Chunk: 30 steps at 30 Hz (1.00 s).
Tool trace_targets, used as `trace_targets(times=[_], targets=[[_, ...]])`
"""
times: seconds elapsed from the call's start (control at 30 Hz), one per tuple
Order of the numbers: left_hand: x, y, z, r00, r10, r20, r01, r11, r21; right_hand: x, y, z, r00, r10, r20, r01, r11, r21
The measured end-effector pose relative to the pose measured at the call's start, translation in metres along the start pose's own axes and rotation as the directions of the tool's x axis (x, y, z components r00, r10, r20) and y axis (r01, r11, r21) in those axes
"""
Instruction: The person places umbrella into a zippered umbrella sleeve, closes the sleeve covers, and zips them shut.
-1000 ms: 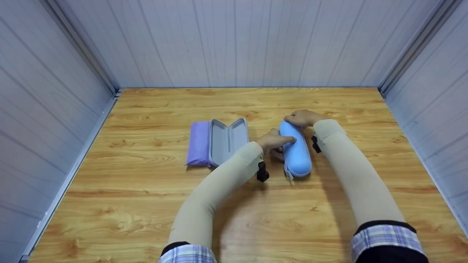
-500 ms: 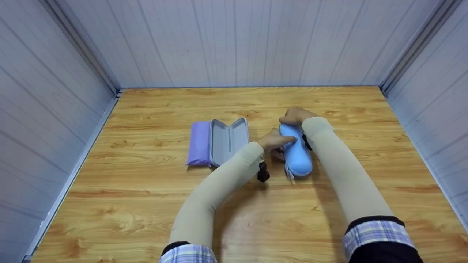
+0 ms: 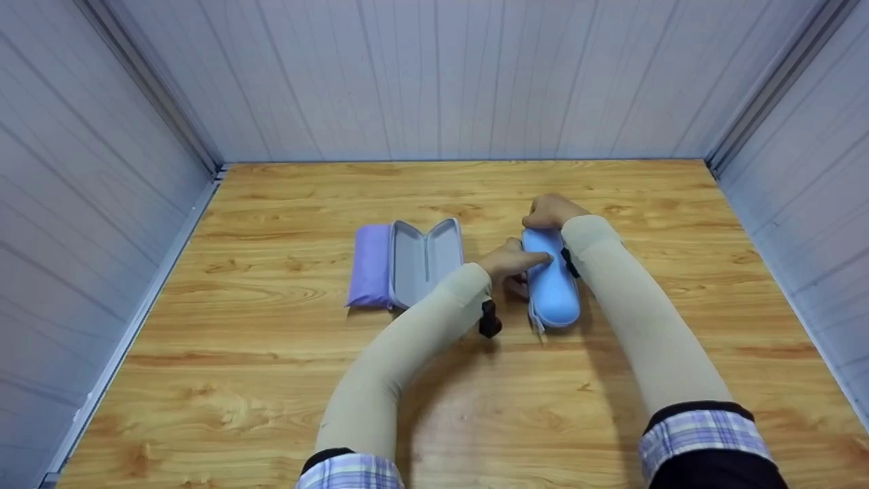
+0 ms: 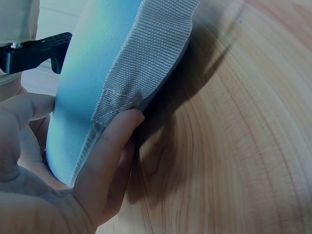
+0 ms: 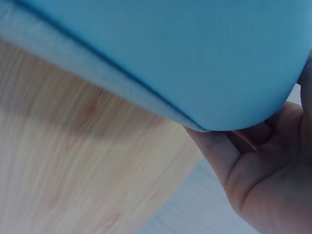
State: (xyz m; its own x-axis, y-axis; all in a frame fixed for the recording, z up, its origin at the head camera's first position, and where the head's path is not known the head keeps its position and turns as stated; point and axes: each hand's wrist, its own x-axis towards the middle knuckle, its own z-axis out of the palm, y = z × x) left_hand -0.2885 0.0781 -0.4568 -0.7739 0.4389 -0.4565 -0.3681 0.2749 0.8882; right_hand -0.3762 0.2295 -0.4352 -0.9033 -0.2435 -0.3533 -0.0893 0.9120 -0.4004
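A light blue zippered hard case (image 3: 553, 292) lies on the table, its grey fabric band (image 4: 141, 63) showing along the seam in the left wrist view. My left hand (image 3: 509, 261) grips it from the left side, thumb laid across the top and fingers against the band. At the case's far end, my right hand (image 3: 553, 210) holds the rounded tip with curled fingers (image 5: 219, 151); what some of its fingertips touch is hidden. From the near end hangs a pale tab (image 3: 538, 326). Left of my hands stands an opened grey case (image 3: 407, 265), partly covered by my left forearm.
Directly against the grey case's left side lies a flat purple pouch (image 3: 368, 265). The wooden table (image 3: 271, 380) is bordered by pale panel walls (image 3: 434, 81) at the back and both sides.
My right hand has shifted left over the far end of the blue case, its fingers curling more and its wrist coming nearer the case. The left hand has stayed in place.
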Motion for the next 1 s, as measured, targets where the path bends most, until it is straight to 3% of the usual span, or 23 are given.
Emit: trace_targets(times=[0.13,0.37,0.6,0.8,1.0], targets=[[0.0,0.0,0.001,1.0,0.001,0.015,-0.001,1.0,-0.011,-0.001,0.0,-0.001,0.999,-0.005,-0.041,0.005,1.0,0.005],[0.001,0.001,0.0,0.999,0.002,0.032,-0.002,1.0,-0.009,-0.004,-0.003,-0.002,0.993,0.016,-0.116,-0.025,0.997,-0.077],[0.002,0.001,0.0,1.0,-0.022,0.004,0.022,1.0,-0.008,-0.005,-0.003,-0.003,0.986,0.004,-0.167,-0.02,0.996,-0.09],[0.003,-0.001,0.001,1.0,-0.011,-0.008,0.011,1.0,-0.002,-0.006,0.002,-0.002,0.98,-0.008,-0.2,-0.007,0.997,-0.075],[0.003,-0.003,0.0,1.0,-0.013,-0.013,0.013,1.0,0.001,-0.007,0.007,-0.001,0.974,0.006,-0.227,-0.005,1.0,0.004]])
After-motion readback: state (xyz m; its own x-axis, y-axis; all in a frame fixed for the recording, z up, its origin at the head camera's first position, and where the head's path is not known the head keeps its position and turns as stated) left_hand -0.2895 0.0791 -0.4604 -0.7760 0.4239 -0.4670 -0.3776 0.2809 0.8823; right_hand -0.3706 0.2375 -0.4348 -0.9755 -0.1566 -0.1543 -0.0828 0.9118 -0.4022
